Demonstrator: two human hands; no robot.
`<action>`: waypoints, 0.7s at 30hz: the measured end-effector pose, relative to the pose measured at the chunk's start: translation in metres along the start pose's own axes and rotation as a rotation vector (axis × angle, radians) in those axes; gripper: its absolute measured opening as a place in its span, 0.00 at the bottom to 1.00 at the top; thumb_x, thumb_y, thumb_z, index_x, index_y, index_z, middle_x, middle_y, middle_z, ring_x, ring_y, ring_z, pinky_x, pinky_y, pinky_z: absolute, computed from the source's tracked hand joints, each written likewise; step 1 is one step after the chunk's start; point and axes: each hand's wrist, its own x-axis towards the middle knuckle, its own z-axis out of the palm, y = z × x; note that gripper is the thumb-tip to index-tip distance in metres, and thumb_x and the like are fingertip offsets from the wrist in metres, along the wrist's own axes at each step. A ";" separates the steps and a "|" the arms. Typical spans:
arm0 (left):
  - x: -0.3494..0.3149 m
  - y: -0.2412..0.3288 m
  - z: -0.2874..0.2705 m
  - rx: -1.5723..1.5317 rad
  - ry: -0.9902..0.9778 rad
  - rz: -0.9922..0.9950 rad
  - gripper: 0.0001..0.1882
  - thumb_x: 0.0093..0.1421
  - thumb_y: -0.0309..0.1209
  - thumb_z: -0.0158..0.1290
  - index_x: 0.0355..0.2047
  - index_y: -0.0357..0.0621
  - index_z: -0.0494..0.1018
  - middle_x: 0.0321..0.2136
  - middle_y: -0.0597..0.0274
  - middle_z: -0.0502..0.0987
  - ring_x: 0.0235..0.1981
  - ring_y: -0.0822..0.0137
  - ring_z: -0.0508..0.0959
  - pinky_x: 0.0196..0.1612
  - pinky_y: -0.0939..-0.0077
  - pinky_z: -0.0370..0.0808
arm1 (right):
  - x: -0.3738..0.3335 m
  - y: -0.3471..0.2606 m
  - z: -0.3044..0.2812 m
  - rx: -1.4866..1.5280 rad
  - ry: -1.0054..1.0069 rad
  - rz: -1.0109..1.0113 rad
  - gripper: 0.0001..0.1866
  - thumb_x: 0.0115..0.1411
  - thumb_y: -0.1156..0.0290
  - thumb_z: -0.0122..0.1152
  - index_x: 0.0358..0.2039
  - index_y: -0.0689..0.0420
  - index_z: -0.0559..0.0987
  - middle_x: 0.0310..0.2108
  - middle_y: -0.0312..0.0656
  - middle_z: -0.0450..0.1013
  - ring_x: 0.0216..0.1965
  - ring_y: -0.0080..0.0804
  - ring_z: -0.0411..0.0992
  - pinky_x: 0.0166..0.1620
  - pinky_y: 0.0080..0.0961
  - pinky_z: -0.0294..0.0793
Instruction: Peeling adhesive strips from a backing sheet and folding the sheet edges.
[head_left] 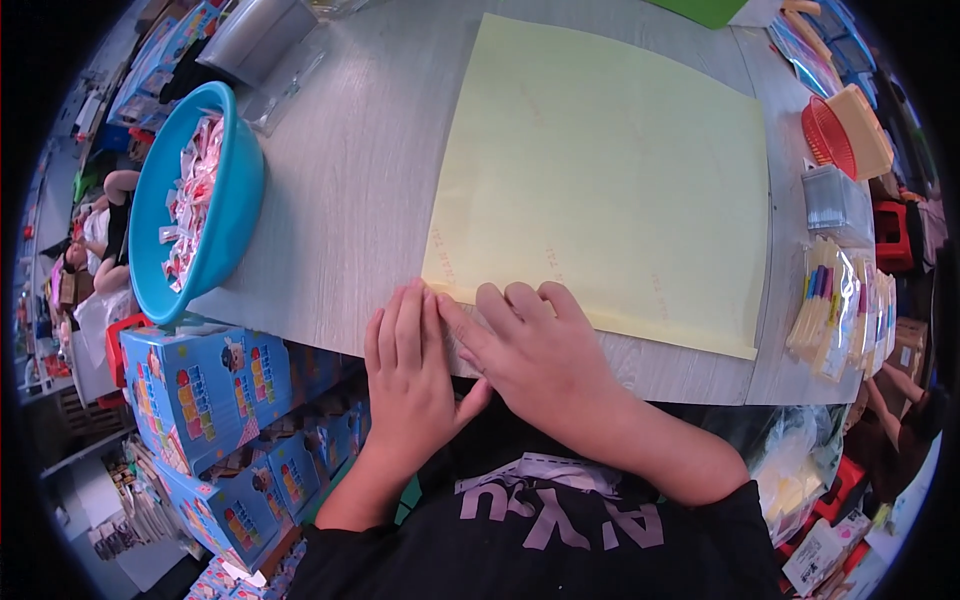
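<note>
A large pale yellow sheet of paper [610,170] with faint red print lies on the table in front of me. A narrow strip along its near edge looks folded or raised. My left hand [410,365] lies with fingers stretched out side by side, the tips touching the sheet's near left corner, the thumb apart. Over the near edge, my right hand [545,345] is closed, its knuckles bent and its index finger reaching toward the left fingertips. The right fingertips are partly hidden, where they grip the edge.
A blue basin [245,190] of small wrapped packets stands at the table's left edge, above stacked blue boxes [200,390]. Along the right edge are a red basket [825,135], a stack of clear plastic sleeves [838,205] and bagged pens [822,310]. Other people sit at both sides.
</note>
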 end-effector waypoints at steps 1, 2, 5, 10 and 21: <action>-0.002 0.000 0.003 -0.005 -0.003 0.007 0.44 0.55 0.53 0.53 0.60 0.25 0.61 0.61 0.41 0.62 0.64 0.48 0.60 0.66 0.52 0.52 | 0.000 0.001 0.001 -0.002 -0.002 0.008 0.24 0.54 0.65 0.57 0.54 0.53 0.75 0.37 0.36 0.67 0.37 0.30 0.64 0.42 0.29 0.64; -0.006 0.000 0.005 -0.002 0.017 0.031 0.45 0.55 0.52 0.53 0.60 0.25 0.60 0.61 0.40 0.61 0.64 0.47 0.60 0.66 0.51 0.53 | 0.000 0.002 0.002 0.001 0.003 -0.009 0.23 0.55 0.64 0.57 0.53 0.53 0.75 0.38 0.36 0.67 0.38 0.30 0.64 0.43 0.29 0.64; -0.007 -0.004 0.010 -0.036 0.040 0.085 0.45 0.56 0.52 0.53 0.61 0.25 0.59 0.62 0.39 0.61 0.64 0.45 0.61 0.66 0.51 0.55 | -0.003 0.002 0.004 -0.006 0.010 -0.009 0.22 0.55 0.63 0.57 0.50 0.53 0.75 0.40 0.36 0.68 0.39 0.30 0.64 0.43 0.29 0.65; -0.001 -0.006 0.013 -0.082 0.040 0.106 0.44 0.58 0.53 0.52 0.61 0.25 0.59 0.61 0.39 0.62 0.63 0.44 0.64 0.64 0.52 0.58 | -0.004 0.003 0.008 0.002 0.009 0.005 0.21 0.54 0.63 0.57 0.49 0.54 0.75 0.41 0.36 0.68 0.42 0.31 0.64 0.45 0.31 0.65; 0.003 0.011 -0.008 0.085 -0.117 0.062 0.43 0.60 0.54 0.50 0.61 0.26 0.60 0.62 0.38 0.63 0.65 0.46 0.62 0.65 0.56 0.59 | -0.036 0.014 -0.007 0.025 -0.012 0.075 0.29 0.52 0.60 0.62 0.55 0.57 0.74 0.50 0.37 0.69 0.49 0.29 0.67 0.51 0.32 0.65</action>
